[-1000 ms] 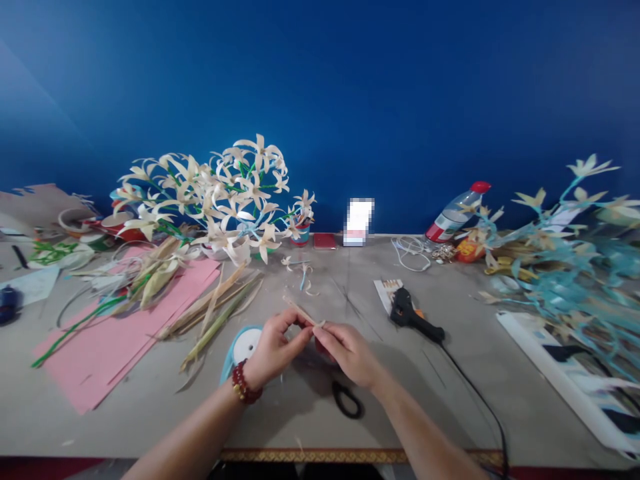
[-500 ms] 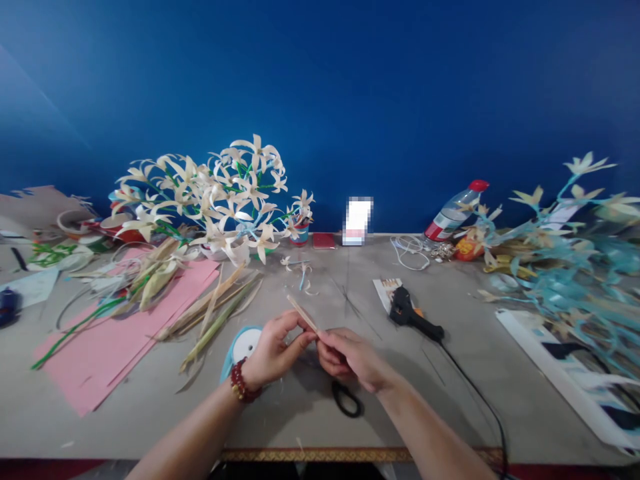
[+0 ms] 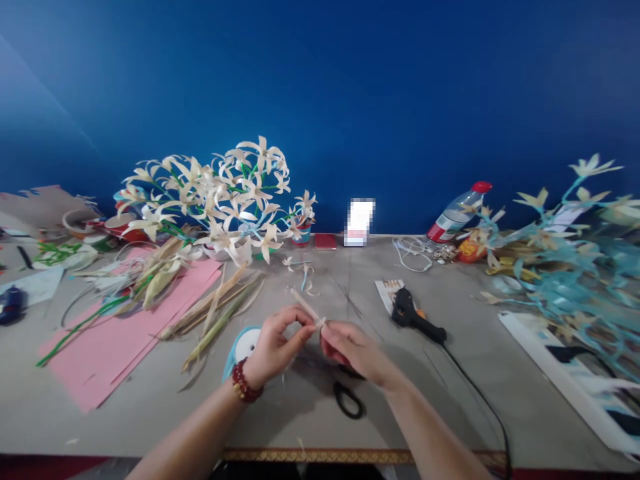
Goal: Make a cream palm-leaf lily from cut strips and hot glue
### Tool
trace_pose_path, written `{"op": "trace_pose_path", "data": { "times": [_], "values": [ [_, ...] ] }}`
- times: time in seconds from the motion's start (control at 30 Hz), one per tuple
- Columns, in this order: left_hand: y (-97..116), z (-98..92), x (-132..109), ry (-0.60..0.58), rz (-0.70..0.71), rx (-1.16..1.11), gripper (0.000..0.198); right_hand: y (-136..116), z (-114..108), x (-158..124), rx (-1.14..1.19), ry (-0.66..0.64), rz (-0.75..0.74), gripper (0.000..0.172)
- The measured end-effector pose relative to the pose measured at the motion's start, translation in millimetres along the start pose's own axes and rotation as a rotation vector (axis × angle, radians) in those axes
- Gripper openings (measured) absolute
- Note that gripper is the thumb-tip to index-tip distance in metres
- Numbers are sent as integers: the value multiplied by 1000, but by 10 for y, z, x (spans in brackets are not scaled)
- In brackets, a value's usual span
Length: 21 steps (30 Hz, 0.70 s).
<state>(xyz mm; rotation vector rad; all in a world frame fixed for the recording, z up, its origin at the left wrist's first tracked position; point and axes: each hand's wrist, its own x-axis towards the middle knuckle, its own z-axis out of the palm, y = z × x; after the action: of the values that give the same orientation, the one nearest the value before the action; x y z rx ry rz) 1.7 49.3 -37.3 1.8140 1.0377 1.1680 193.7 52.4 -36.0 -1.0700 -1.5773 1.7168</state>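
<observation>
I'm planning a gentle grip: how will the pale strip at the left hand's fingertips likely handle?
The pale strip is probably light, as it looks thin and narrow. It seems fairly stiff lengthwise, since its free end juts out nearly straight past the left hand.

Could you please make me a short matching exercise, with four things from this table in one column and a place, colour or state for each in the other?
Column one
1. Pale strip
2. Glue gun
3. Bottle
4. Paper sheets

Column two
A. Pink, lying flat
B. Tilted, with a red cap
C. Held in the left hand
D. Black, with a cord

Right pairs: 1-C, 2-D, 3-B, 4-A.
</observation>
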Motion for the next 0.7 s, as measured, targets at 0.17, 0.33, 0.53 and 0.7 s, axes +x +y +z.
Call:
{"op": "trace_pose_path", "data": {
  "times": [0.17, 0.33, 0.53, 0.7],
  "values": [
    [-4, -8, 0, -34, 0, 23, 12, 81, 47, 22, -133, 54, -59, 54],
    [18, -11, -12, -93, 77, -8, 9, 63, 46, 18, 153, -133, 54, 54],
    [-28, -16, -7, -32, 54, 1, 11, 78, -87, -67, 593, -483, -36, 57],
    [-97, -7, 10, 25, -81, -78, 16, 0, -174, -49, 346, -5, -51, 56]
  ]
}}
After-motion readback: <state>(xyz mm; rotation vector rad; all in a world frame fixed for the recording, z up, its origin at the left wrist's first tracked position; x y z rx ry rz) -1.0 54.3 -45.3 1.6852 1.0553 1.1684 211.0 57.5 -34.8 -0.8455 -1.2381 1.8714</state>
